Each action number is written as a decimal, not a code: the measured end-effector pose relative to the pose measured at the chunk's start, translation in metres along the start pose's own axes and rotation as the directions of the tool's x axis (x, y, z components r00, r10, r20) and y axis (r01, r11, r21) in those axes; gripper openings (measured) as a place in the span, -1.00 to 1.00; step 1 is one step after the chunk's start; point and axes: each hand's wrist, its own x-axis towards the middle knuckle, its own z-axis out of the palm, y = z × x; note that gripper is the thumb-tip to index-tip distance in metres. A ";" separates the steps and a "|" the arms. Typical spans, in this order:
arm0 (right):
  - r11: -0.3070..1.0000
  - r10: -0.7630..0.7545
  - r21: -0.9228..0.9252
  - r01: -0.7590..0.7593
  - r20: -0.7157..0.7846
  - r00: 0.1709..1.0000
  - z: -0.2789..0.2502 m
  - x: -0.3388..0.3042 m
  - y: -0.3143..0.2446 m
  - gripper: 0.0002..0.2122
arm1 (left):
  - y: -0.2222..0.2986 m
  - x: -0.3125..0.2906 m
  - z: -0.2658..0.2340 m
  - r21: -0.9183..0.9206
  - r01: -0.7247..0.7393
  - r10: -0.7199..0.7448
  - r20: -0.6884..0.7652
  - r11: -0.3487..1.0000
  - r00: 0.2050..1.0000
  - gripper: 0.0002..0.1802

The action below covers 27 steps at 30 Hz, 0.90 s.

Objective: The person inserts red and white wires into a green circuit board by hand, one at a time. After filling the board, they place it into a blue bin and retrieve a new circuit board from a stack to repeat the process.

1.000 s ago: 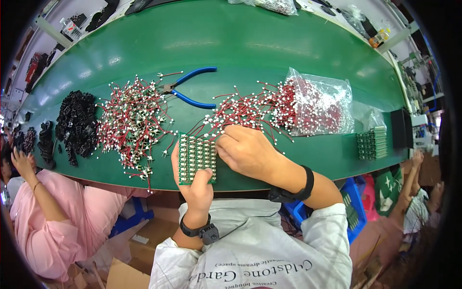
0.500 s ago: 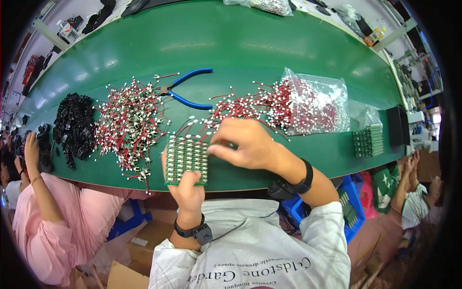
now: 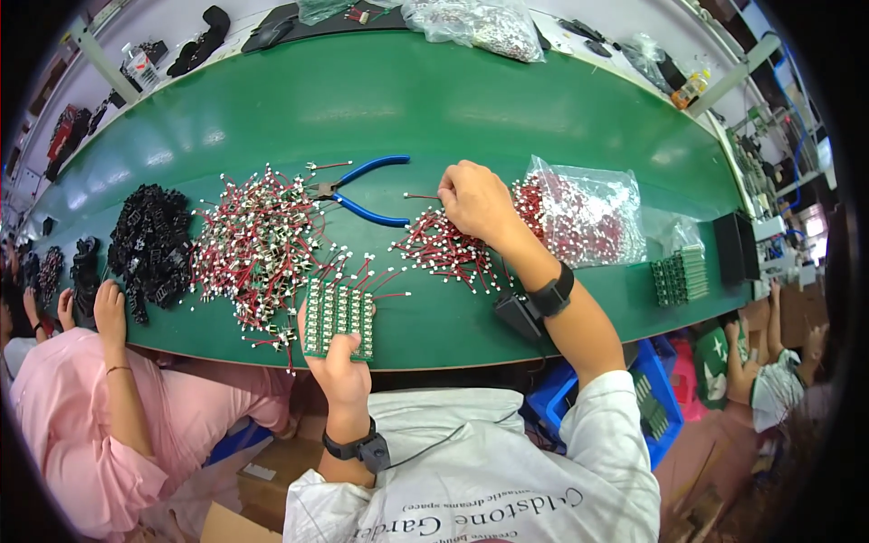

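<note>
My left hand grips a green circuit board panel near the table's front edge, thumb across its lower part. Rows of small pale connectors cover the panel, and several red cables stick up from its far edge. Farther right, my right hand is closed over a pile of red cables with white plugs. Its fingertips pinch one red cable, whose white end points left. A clear plastic bag full of the same cables lies just right of this hand.
Blue-handled pliers lie beyond the panel. To the left are a heap of cables with connectors and a heap of black parts. Stacked green boards stand at right, beside a black box. A co-worker in pink sits at left.
My right hand has moved from beside the panel up and right to the cable pile, and now pinches a cable. My left hand still holds the panel. The view has shifted slightly.
</note>
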 end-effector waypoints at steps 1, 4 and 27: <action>1.000 -0.004 -0.002 0.004 -0.002 1.000 0.004 -0.001 0.004 -0.88 | 0.000 0.001 0.001 0.005 0.006 -0.006 0.001 1.000 1.000 -0.38; 0.977 -0.169 0.097 0.190 -0.189 0.967 0.004 -0.004 0.012 -0.92 | 0.002 0.001 0.004 -0.016 0.025 -0.024 0.026 1.000 0.999 -0.31; 0.725 -0.282 0.589 0.358 -0.221 0.934 -0.054 -0.074 -0.049 -0.90 | -0.006 -0.003 0.046 0.085 0.039 -0.048 0.112 0.996 0.992 -0.28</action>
